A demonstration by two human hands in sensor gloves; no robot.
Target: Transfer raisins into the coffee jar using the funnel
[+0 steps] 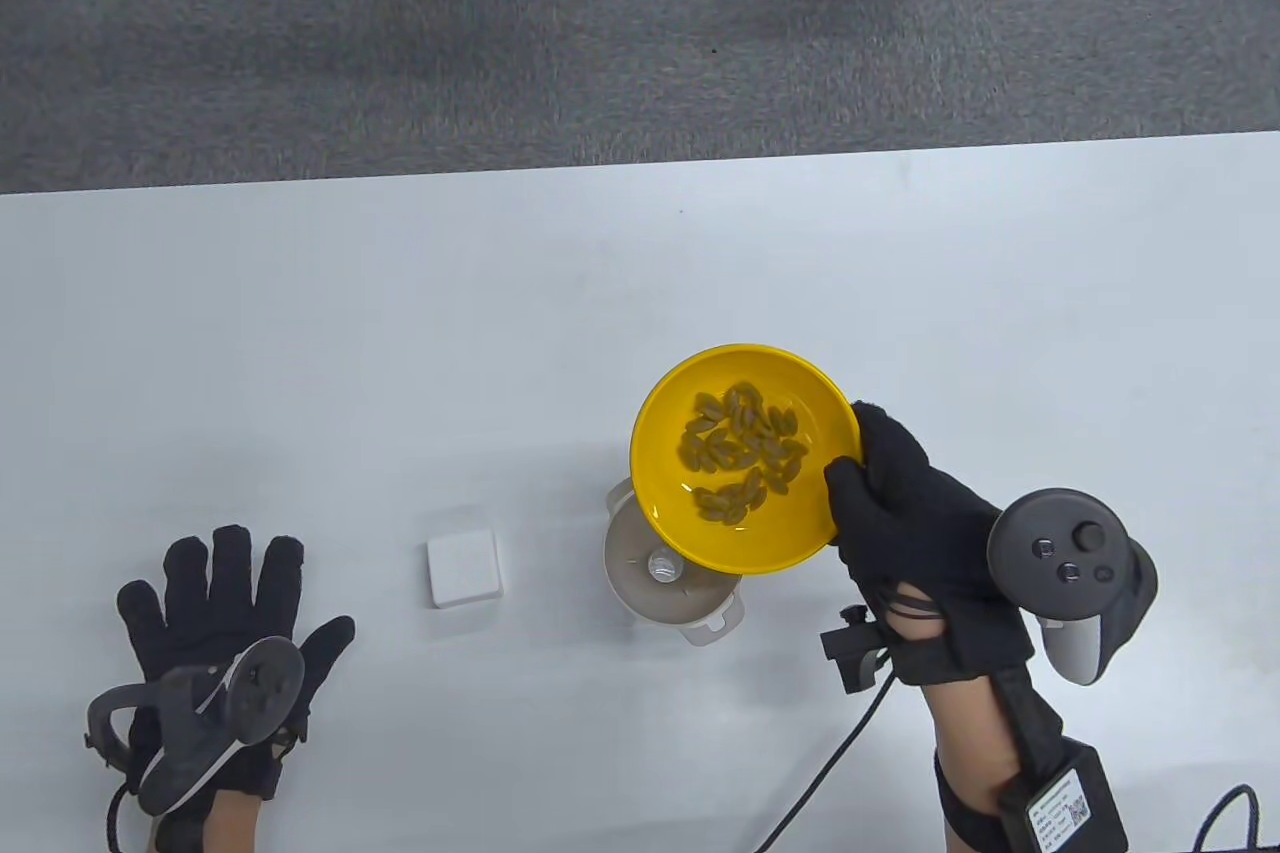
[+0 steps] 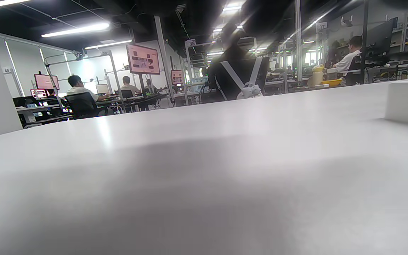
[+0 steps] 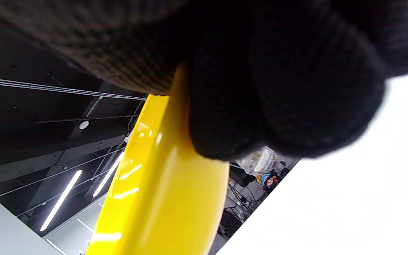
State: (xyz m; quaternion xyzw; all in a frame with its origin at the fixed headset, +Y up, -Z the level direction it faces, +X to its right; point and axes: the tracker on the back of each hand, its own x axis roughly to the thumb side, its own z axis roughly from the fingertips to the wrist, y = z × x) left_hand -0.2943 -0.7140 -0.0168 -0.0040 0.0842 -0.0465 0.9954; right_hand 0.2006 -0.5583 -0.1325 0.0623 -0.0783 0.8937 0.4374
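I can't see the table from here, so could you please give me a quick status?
Right hand grips yellow bowl of raisins over funnel. Left hand flat on table, idle. Nothing blocking.

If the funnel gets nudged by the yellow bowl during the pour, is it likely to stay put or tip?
The funnel is wide and seems perched on the jar beneath, so it is probably top-heavy and may tip. Neither hand steadies it: the left hand lies flat, apart. The bowl, gripped at its rim by the right hand, overlaps it.
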